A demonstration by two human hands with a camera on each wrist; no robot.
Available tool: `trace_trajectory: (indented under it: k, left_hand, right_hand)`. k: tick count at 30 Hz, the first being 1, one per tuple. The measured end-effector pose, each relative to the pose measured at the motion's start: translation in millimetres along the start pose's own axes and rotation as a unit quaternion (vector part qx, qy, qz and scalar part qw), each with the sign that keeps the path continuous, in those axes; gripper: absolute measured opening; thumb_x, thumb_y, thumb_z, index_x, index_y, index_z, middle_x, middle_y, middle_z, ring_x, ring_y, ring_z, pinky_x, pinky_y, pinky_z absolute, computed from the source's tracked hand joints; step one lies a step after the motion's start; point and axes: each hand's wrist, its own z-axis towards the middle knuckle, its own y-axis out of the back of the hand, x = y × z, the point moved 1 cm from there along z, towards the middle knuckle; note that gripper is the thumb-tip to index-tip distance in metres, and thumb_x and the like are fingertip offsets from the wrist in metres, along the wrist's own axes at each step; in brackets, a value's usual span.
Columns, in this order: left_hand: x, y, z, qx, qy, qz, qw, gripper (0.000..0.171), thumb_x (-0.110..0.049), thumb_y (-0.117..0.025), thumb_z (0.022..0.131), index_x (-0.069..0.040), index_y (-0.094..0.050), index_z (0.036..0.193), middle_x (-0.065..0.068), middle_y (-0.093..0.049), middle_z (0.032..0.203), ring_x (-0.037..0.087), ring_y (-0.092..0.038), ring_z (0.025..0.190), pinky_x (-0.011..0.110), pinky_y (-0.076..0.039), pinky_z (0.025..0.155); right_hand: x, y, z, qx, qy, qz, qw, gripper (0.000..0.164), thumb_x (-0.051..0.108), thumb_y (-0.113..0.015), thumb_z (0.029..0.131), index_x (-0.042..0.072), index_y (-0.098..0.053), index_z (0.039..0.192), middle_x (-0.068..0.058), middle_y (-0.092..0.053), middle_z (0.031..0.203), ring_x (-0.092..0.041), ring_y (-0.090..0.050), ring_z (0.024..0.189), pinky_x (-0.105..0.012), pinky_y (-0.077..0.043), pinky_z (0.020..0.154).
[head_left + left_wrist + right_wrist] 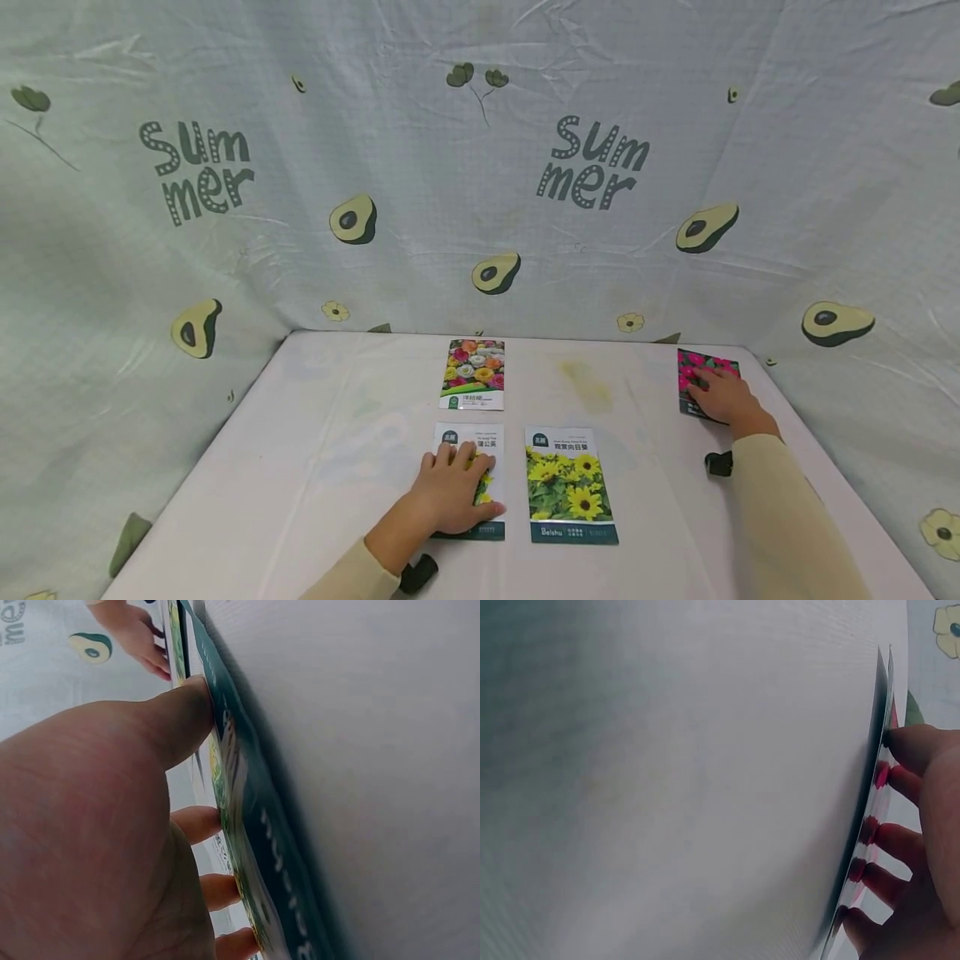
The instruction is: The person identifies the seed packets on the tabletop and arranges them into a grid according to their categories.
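Observation:
My left hand (452, 492) lies over a flower seed packet (489, 531) with a white top and a dark green bottom band. Its fingers are spread and touch the packet's face, covering much of the yellow flower picture. The left wrist view has the thumb and fingertips of that hand (90, 825) pressing along the packet (262, 832). At the far right, my right hand (723, 396) rests its fingertips on a packet with bright pink flowers (688, 367). In the right wrist view the spread fingers of this hand (937, 847) touch that packet's front.
A sunflower packet (570, 492) lies just right of the left hand's packet. Behind them is a packet with multicoloured blooms (474, 371). The white table (330, 433) meets a printed avocado cloth (420, 167) at the back and sides. A yellowish stain (585, 386) marks the tabletop.

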Motion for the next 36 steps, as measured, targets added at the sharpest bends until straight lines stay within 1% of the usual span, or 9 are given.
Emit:
trace_trajectory:
  k: [4,6,11,15,17,21,23,30,36]
  left_hand:
    - [-0.3,-0.1,0.1,-0.002,-0.001,0.000,1.0000,0.076,-0.072,-0.063,0.088,-0.028,-0.050,0.149,0.007,-0.045,0.147,0.036,-0.041,0.125,0.054,-0.036,0.097]
    - [-0.7,0.1,-0.1,-0.002,-0.001,0.001,1.0000,0.076,-0.072,-0.063,0.088,-0.029,-0.050,0.149,0.007,-0.045,0.147,0.036,-0.041,0.126,0.054,-0.036,0.097]
    - [-0.7,0.2,-0.1,-0.002,-0.004,-0.003,1.0000,0.074,-0.071,-0.063,0.088,-0.028,-0.051,0.148,0.006,-0.046,0.146,0.035,-0.041,0.125,0.053,-0.035,0.097]
    - [2.0,-4.6,2.8,-0.001,-0.005,0.001,1.0000,0.073,-0.069,-0.063,0.090,-0.028,-0.050,0.149,0.007,-0.045,0.146,0.036,-0.040,0.125,0.053,-0.035,0.097]
    - [3.5,-7.4,4.2,-0.004,-0.005,0.005,1.0000,0.074,-0.069,-0.062,0.090,-0.028,-0.049,0.150,0.007,-0.045,0.146,0.036,-0.040,0.125,0.053,-0.035,0.098]
    - [5.4,-10.6,5.9,-0.014,-0.007,0.006,0.9999,0.074,-0.070,-0.062,0.090,-0.028,-0.050,0.149,0.007,-0.045,0.145,0.035,-0.041,0.124,0.052,-0.035,0.096]
    - [5.9,-11.5,6.0,-0.016,-0.008,0.008,0.9998,0.074,-0.070,-0.062,0.090,-0.028,-0.050,0.149,0.006,-0.046,0.145,0.035,-0.041,0.123,0.052,-0.035,0.096]
    - [6.3,-13.0,6.4,-0.017,-0.007,0.012,0.9998,0.074,-0.071,-0.061,0.090,-0.027,-0.051,0.149,0.006,-0.046,0.146,0.035,-0.041,0.124,0.051,-0.036,0.095]
    - [4.6,-10.5,4.1,-0.017,-0.006,0.014,0.9997,0.074,-0.071,-0.061,0.090,-0.028,-0.050,0.149,0.006,-0.046,0.146,0.035,-0.041,0.124,0.051,-0.036,0.095]
  right_hand:
    - [3.6,2.2,-0.7,0.006,-0.009,-0.008,1.000,0.065,0.035,-0.040,0.105,-0.006,-0.031,0.153,-0.044,-0.023,0.153,-0.068,-0.024,0.139,-0.074,-0.029,0.110]
    - [4.0,2.0,0.0,0.002,-0.003,-0.015,1.000,0.064,0.034,-0.040,0.105,-0.008,-0.032,0.152,-0.046,-0.025,0.151,-0.067,-0.026,0.138,-0.073,-0.029,0.111]
    - [3.3,-1.3,0.8,-0.012,0.012,-0.014,1.000,0.062,0.032,-0.042,0.105,-0.011,-0.034,0.149,-0.048,-0.029,0.147,-0.068,-0.028,0.136,-0.072,-0.029,0.112]
    - [4.3,-4.4,0.2,-0.014,0.019,-0.005,1.000,0.063,0.034,-0.042,0.105,-0.010,-0.033,0.149,-0.049,-0.028,0.147,-0.069,-0.026,0.135,-0.073,-0.026,0.113]
    - [5.8,-5.3,-0.5,-0.009,0.015,0.002,1.000,0.063,0.035,-0.043,0.105,-0.009,-0.033,0.150,-0.048,-0.026,0.147,-0.069,-0.024,0.136,-0.074,-0.026,0.112]
    - [9.9,-6.1,-1.3,0.006,-0.010,0.020,1.000,0.066,0.038,-0.045,0.105,-0.007,-0.030,0.152,-0.047,-0.019,0.149,-0.070,-0.018,0.137,-0.076,-0.025,0.110]
    - [12.3,-6.6,-1.1,0.012,-0.019,0.021,1.000,0.067,0.039,-0.046,0.105,-0.005,-0.030,0.153,-0.046,-0.017,0.150,-0.069,-0.017,0.138,-0.077,-0.026,0.110]
    - [18.5,-11.5,3.4,0.013,-0.028,0.006,0.999,0.065,0.037,-0.044,0.106,-0.005,-0.030,0.154,-0.047,-0.015,0.151,-0.069,-0.017,0.139,-0.076,-0.026,0.111]
    - [27.7,-9.7,-0.8,0.017,-0.033,0.017,0.999,0.066,0.036,-0.044,0.106,-0.007,-0.029,0.154,-0.048,-0.014,0.151,-0.066,-0.018,0.141,-0.074,-0.027,0.112]
